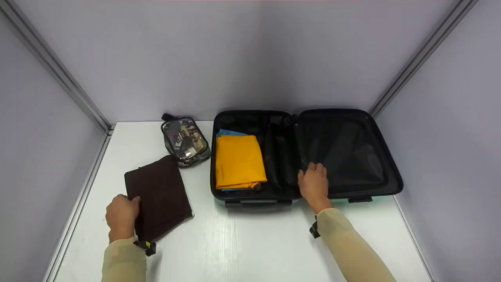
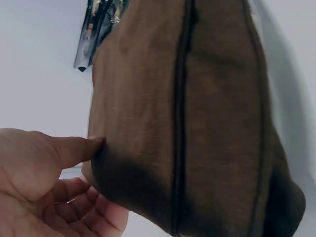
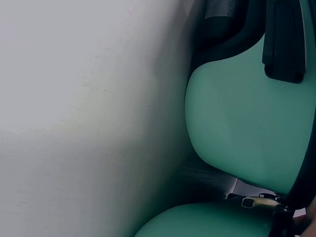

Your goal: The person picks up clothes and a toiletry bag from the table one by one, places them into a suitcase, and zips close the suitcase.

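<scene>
My left hand (image 1: pixel 122 214) pinches the left edge of a flat dark brown fabric bag (image 1: pixel 160 192). In the left wrist view the thumb lies on the bag's face, the other fingers curl behind, and a dark seam or zipper line runs along the brown cloth (image 2: pixel 143 103). The right hand (image 1: pixel 314 183) rests at the near edge of an open suitcase, where its two halves meet, fingers pointing over the right half (image 1: pixel 344 152). The right wrist view catches the green outer shell (image 3: pixel 247 118) and only a sliver of hand. Folded yellow cloth (image 1: pixel 239 161) lies over blue cloth (image 1: pixel 231 132) inside the left half.
A clear zip pouch (image 1: pixel 186 141) with black trim and small items inside stands behind the brown bag, left of the suitcase. Grey panels (image 1: pixel 250 58) enclose the white table (image 1: pixel 219 243) at the back and sides.
</scene>
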A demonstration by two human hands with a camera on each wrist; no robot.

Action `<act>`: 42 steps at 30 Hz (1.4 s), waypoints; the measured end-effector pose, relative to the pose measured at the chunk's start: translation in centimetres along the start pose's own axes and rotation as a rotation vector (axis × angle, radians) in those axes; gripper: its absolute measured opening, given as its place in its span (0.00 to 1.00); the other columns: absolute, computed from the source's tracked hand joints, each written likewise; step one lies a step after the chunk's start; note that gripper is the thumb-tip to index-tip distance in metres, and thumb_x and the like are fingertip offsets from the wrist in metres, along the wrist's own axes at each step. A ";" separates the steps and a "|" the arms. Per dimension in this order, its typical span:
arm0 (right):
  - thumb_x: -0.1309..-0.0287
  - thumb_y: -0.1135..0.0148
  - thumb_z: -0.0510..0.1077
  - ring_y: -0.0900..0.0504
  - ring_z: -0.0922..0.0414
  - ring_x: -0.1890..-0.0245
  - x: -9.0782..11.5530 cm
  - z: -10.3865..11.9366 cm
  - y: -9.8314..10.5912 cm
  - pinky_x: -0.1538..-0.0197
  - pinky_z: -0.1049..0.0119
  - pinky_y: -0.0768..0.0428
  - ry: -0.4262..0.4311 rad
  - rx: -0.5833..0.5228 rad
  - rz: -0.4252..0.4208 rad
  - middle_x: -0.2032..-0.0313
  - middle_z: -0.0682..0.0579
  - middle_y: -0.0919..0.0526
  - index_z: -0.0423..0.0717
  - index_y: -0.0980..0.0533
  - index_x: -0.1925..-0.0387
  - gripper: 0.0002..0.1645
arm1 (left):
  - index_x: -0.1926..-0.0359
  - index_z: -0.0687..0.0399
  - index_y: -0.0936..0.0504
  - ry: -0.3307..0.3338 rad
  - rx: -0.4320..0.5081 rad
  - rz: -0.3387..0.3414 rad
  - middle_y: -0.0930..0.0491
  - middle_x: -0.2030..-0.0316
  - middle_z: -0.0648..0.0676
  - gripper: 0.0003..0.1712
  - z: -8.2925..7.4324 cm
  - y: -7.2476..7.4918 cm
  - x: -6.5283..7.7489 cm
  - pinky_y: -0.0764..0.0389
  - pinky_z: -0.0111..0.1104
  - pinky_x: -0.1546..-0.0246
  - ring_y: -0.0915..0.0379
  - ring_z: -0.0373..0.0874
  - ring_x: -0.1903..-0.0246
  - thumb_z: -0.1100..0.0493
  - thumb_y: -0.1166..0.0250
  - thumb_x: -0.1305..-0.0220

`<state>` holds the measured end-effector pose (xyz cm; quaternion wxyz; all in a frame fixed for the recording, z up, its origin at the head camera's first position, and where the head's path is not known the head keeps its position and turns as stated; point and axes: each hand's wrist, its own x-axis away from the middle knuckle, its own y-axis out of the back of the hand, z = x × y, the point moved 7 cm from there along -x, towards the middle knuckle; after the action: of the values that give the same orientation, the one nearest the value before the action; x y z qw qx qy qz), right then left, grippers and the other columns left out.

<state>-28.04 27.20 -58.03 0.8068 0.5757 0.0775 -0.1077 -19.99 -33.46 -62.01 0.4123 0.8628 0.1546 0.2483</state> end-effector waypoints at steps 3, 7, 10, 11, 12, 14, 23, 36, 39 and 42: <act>0.23 0.41 0.48 0.24 0.34 0.48 0.0 -0.1 -0.1 0.48 0.41 0.19 -0.007 -0.003 0.005 0.51 0.30 0.24 0.25 0.27 0.41 0.28 | 0.42 0.76 0.21 -0.023 0.010 0.017 0.20 0.48 0.78 0.29 -1.0 0.5 0.2 0.21 0.59 0.52 0.21 0.74 0.52 0.50 0.45 0.24; 0.23 0.41 0.49 0.24 0.35 0.48 0.0 -0.1 -0.1 0.48 0.41 0.19 -0.018 -0.003 0.009 0.50 0.30 0.24 0.25 0.27 0.41 0.28 | 0.50 0.72 0.21 -0.107 0.037 0.006 0.19 0.53 0.73 0.24 -2.9 1.1 0.6 0.22 0.58 0.52 0.22 0.68 0.56 0.51 0.46 0.24; 0.23 0.41 0.49 0.24 0.34 0.48 0.0 -0.1 -0.2 0.47 0.41 0.19 -0.024 -0.001 0.008 0.49 0.30 0.24 0.26 0.27 0.40 0.28 | 0.48 0.70 0.24 -0.159 0.093 -0.003 0.20 0.54 0.70 0.23 -4.1 1.2 0.8 0.24 0.58 0.49 0.24 0.67 0.53 0.50 0.46 0.23; 0.23 0.41 0.49 0.24 0.34 0.47 0.0 -0.2 -0.2 0.47 0.41 0.19 -0.025 0.001 0.008 0.49 0.30 0.24 0.26 0.27 0.40 0.28 | 0.46 0.70 0.24 -0.172 0.116 -0.002 0.21 0.54 0.69 0.24 -4.4 1.2 0.8 0.24 0.58 0.48 0.24 0.67 0.52 0.49 0.46 0.22; 0.24 0.41 0.49 0.24 0.34 0.47 0.0 -0.2 -0.2 0.47 0.41 0.19 -0.026 0.003 0.007 0.49 0.30 0.24 0.26 0.27 0.40 0.28 | 0.45 0.71 0.25 -0.181 0.137 -0.001 0.21 0.54 0.68 0.25 -4.7 1.1 0.8 0.24 0.58 0.47 0.25 0.66 0.51 0.49 0.46 0.22; 0.24 0.41 0.49 0.24 0.34 0.47 0.0 -0.2 -0.2 0.47 0.41 0.19 -0.027 0.004 0.006 0.49 0.30 0.24 0.25 0.27 0.40 0.28 | 0.44 0.70 0.25 -0.181 0.164 0.005 0.22 0.54 0.67 0.25 -4.8 0.8 0.7 0.25 0.57 0.46 0.25 0.66 0.51 0.49 0.46 0.21; 0.23 0.42 0.48 0.24 0.35 0.48 0.0 0.0 -0.2 0.47 0.41 0.19 -0.018 -0.007 0.013 0.49 0.30 0.24 0.25 0.28 0.40 0.29 | 0.33 0.86 0.34 -0.111 0.028 0.120 0.29 0.38 0.84 0.38 -2.6 -1.0 -0.2 0.26 0.64 0.38 0.28 0.79 0.40 0.50 0.50 0.23; 0.22 0.43 0.48 0.25 0.34 0.46 0.0 -0.2 -0.3 0.45 0.41 0.20 -0.018 -0.005 0.017 0.49 0.29 0.25 0.24 0.28 0.38 0.29 | 0.25 0.82 0.42 -0.129 0.109 0.207 0.38 0.30 0.83 0.39 -3.5 -0.9 -0.4 0.30 0.64 0.32 0.35 0.78 0.32 0.55 0.49 0.25; 0.23 0.43 0.48 0.25 0.35 0.46 0.0 -0.2 -0.3 0.45 0.41 0.20 -0.021 -0.006 0.013 0.49 0.30 0.24 0.24 0.28 0.38 0.29 | 0.25 0.79 0.39 -0.172 0.112 0.164 0.35 0.30 0.82 0.37 -5.2 0.7 0.1 0.30 0.65 0.33 0.34 0.77 0.33 0.55 0.48 0.24; 0.23 0.42 0.48 0.24 0.35 0.47 0.0 -0.1 -0.3 0.46 0.41 0.19 -0.022 -0.003 0.006 0.49 0.30 0.24 0.25 0.27 0.39 0.29 | 0.26 0.77 0.36 -0.216 0.120 0.119 0.33 0.31 0.81 0.36 -7.0 2.3 0.7 0.30 0.64 0.34 0.32 0.76 0.34 0.54 0.47 0.24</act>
<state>-28.13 27.25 -58.31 0.8090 0.5733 0.0669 -0.1114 -23.18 -30.10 -56.24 0.3586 0.9153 0.0726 0.1682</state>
